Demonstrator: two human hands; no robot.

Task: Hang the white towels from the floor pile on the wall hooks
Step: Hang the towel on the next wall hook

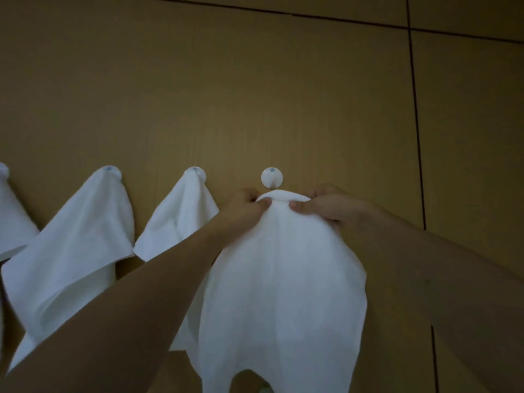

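Note:
A white towel (286,285) hangs down from both my hands, close to the brown wall. My left hand (245,205) pinches its top edge on the left, and my right hand (326,207) pinches the same edge on the right. The bunched top of the towel sits just below a bare round white hook (272,177). To the left, a towel (177,219) hangs on a second hook (195,171), and another towel (73,251) hangs on a third hook (112,170). The floor pile is out of view.
A further hung towel (12,222) shows at the far left edge. The brown wood-grain wall panels (312,95) have dark seams, one vertical at the right (416,137).

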